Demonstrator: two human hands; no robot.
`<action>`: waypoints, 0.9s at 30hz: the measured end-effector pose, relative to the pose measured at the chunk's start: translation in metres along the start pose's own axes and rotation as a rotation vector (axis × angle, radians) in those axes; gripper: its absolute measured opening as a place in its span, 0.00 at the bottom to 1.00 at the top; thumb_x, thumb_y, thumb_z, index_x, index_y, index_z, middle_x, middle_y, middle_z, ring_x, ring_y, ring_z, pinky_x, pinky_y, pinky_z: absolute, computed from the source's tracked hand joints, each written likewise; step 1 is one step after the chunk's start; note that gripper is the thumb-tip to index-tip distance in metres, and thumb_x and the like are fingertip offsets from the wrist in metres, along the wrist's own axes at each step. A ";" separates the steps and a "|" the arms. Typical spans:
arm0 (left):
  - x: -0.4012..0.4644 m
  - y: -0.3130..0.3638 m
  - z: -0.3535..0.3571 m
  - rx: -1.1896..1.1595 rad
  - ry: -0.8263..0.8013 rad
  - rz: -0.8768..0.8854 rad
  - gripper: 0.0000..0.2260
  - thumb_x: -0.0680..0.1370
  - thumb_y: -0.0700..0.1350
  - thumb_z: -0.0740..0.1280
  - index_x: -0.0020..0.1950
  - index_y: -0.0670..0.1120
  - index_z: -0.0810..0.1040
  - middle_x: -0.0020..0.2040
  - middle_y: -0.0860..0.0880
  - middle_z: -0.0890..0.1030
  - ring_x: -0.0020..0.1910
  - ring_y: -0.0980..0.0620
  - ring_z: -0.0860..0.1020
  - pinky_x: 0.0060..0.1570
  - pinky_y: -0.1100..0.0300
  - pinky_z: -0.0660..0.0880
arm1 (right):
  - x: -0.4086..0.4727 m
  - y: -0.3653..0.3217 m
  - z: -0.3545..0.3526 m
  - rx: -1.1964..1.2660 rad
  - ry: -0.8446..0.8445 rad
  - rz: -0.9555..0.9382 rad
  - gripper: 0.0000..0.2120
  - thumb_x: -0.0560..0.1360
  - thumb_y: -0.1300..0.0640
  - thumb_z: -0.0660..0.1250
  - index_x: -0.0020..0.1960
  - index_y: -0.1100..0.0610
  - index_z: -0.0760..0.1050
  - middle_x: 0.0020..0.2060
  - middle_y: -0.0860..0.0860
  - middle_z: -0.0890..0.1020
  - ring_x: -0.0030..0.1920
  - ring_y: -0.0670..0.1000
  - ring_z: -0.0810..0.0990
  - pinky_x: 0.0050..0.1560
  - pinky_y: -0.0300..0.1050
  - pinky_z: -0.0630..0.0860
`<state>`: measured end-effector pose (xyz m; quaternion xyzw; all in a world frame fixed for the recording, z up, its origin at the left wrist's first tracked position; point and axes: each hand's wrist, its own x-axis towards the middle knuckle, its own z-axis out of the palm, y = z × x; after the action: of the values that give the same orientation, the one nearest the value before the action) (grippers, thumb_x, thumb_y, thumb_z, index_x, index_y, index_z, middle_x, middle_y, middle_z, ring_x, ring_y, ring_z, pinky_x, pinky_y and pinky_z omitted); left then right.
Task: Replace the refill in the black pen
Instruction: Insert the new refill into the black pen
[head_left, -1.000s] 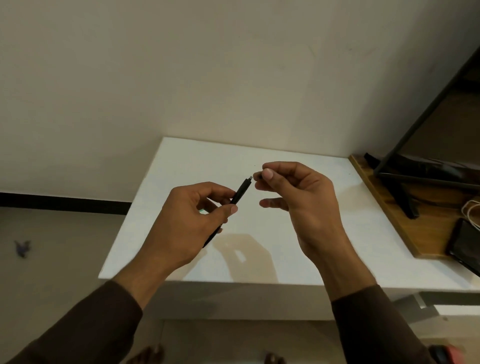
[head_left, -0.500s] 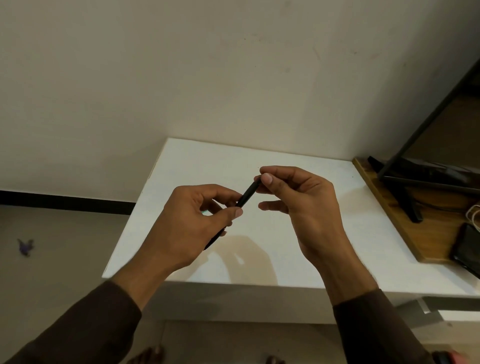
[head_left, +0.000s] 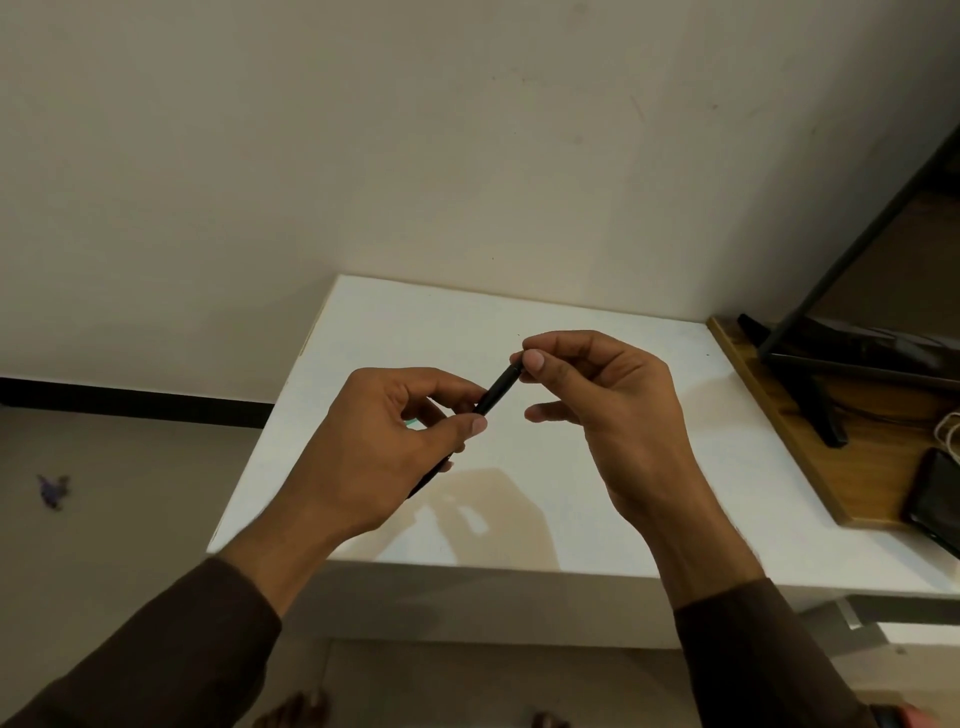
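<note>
A slim black pen (head_left: 497, 391) slants up to the right above the white table (head_left: 545, 332). My left hand (head_left: 379, 447) grips its lower barrel between thumb and fingers; the pen's bottom end pokes out below the palm. My right hand (head_left: 608, 410) pinches the pen's upper tip with thumb and forefinger. The tip itself is hidden by those fingers. A refill is not visible apart from the pen.
A wooden board (head_left: 810, 436) lies at the table's right, carrying a black stand (head_left: 810, 395), a dark phone (head_left: 935, 499) and a white cable (head_left: 950, 431). The wall rises close behind the table. A small purple scrap (head_left: 52, 491) lies on the floor at left.
My right hand closed the gap to the pen's upper end and now pinches it; one second ago its fingers were just apart from the tip. The left hand stays about where it was.
</note>
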<state>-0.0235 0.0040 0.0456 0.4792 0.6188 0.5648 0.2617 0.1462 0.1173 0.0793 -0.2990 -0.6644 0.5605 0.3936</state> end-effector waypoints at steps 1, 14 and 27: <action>0.000 0.000 0.000 0.000 -0.001 0.003 0.07 0.76 0.42 0.77 0.49 0.55 0.89 0.42 0.55 0.88 0.40 0.49 0.86 0.40 0.49 0.87 | 0.000 0.000 0.000 0.013 -0.008 0.012 0.04 0.78 0.59 0.73 0.51 0.55 0.86 0.46 0.54 0.89 0.49 0.54 0.87 0.43 0.49 0.85; -0.001 0.005 -0.006 -0.009 -0.063 0.018 0.10 0.77 0.42 0.76 0.51 0.57 0.89 0.42 0.56 0.88 0.41 0.48 0.87 0.42 0.52 0.87 | 0.001 -0.002 -0.004 0.366 -0.160 0.287 0.09 0.74 0.56 0.74 0.52 0.59 0.86 0.50 0.56 0.86 0.49 0.54 0.85 0.39 0.48 0.80; -0.001 0.013 -0.006 -0.056 -0.095 0.016 0.08 0.77 0.41 0.75 0.53 0.50 0.89 0.42 0.53 0.88 0.41 0.47 0.87 0.40 0.54 0.86 | -0.001 -0.004 0.001 0.502 -0.311 0.407 0.11 0.79 0.51 0.68 0.49 0.57 0.86 0.49 0.56 0.86 0.42 0.51 0.84 0.34 0.45 0.80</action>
<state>-0.0251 -0.0006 0.0591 0.5027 0.5858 0.5608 0.2995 0.1458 0.1152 0.0829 -0.2302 -0.4849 0.8119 0.2294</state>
